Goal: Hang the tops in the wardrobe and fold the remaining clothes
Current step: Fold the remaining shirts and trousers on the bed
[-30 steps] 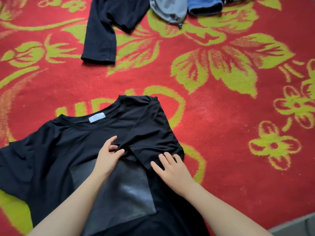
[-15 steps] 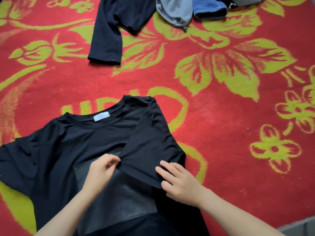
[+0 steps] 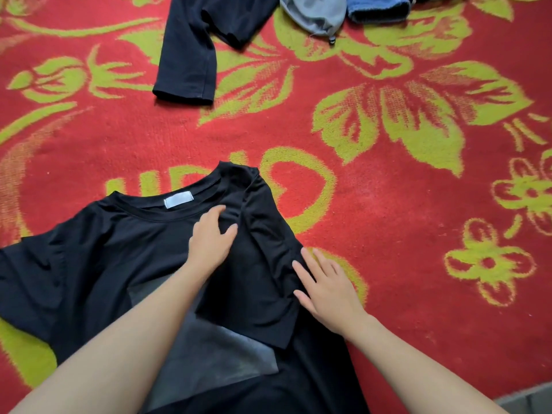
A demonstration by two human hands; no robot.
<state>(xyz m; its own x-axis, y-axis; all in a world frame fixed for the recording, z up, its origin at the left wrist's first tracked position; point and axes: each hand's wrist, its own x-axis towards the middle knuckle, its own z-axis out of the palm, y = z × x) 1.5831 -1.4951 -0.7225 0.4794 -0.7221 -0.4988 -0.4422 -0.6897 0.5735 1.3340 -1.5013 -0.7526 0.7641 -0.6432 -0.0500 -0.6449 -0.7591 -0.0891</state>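
- Head view: a black T-shirt (image 3: 98, 264) is laid on a red carpet (image 3: 388, 234) patterned with yellow-green leaves and flowers, its neck turned away from the person.
- A white label (image 3: 178, 200) is seen inside the collar.
- One sleeve (image 3: 263, 279), on the person's right, is folded inward over the body of the shirt, and a grey square panel (image 3: 215, 357) on the front is partly covered by it.
- The left hand (image 3: 209, 243) is laid on the fabric just below the collar, fingers spread and loosely extended; nothing is gripped by it.
- The right hand (image 3: 325, 288) is laid flat on the outer edge of the folded sleeve, fingers straight and slightly apart, pressed onto the cloth.
- The two hands are kept apart, with the folded sleeve between them.
- At the far edge of the carpet, well apart from the shirt, a dark long-sleeved garment (image 3: 191, 55) is spread, with one sleeve stretched toward the person.
- Beside it a grey garment (image 3: 313, 13) and a blue denim piece (image 3: 376, 7) are seen, both cut off by the frame.
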